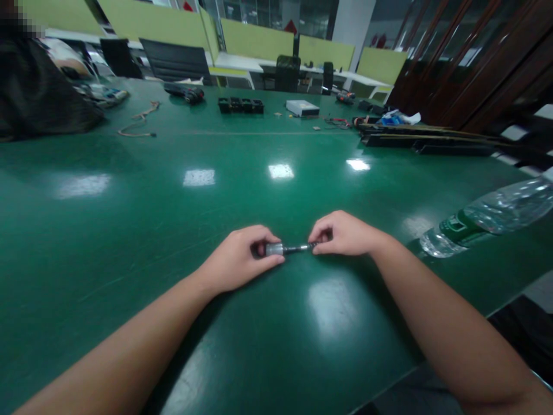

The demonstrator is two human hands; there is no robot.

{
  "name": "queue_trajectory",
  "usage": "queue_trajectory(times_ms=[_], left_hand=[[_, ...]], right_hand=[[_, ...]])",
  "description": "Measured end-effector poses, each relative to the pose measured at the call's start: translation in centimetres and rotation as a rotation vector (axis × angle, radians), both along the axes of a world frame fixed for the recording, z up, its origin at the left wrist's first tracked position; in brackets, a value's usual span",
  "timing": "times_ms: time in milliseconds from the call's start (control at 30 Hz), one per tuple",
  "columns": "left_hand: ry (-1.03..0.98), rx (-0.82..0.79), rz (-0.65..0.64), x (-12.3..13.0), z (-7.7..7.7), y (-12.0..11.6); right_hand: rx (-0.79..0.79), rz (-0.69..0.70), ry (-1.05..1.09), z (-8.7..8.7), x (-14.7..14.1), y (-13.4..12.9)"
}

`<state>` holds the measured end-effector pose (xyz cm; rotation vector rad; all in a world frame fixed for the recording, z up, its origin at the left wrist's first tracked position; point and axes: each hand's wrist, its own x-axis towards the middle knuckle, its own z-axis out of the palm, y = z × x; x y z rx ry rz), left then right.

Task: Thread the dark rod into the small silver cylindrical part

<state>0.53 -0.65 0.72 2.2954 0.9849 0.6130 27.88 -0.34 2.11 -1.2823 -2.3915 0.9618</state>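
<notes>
Head view, slender piece (294, 249), seemingly metal, between both hands (237, 258), each pinching one end

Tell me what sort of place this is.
Most likely an office: yellow-green partitions, white desks and a black chair with a wide back stand beyond the green table.

Dim light, white glare on the green tabletop (142, 230), soft blur, edge distortion
</notes>
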Motion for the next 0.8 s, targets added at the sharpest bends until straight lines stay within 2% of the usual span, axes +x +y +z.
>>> queue_trajectory(times_ms=[100,267,467,567,800], left_hand=[[0.004,-0.006,0.005,0.0,0.0,0.0],[-0.002,-0.005,0.009,0.0,-0.1,0.1],[-0.02,0.003,-0.026,-0.1,-0.4,0.3],[-0.036,0.02,-0.029,-0.2,-0.3,0.3],[-0.049,-0.016,-0.038,-0.1,-0.1,0.3]], right_hand=[[-0.022,0.001,0.001,-0.1,-0.2,0.0],[0.027,-0.032,0.018,-0.3,-0.4,0.0],[0.158,0.039,0.114,-1.3,-3.2,-0.5],[0.259,0.031,0.126,-1.9,-4.4,-0.8],[0.303,0.046,0.145,-2.0,-4.4,-1.0]])
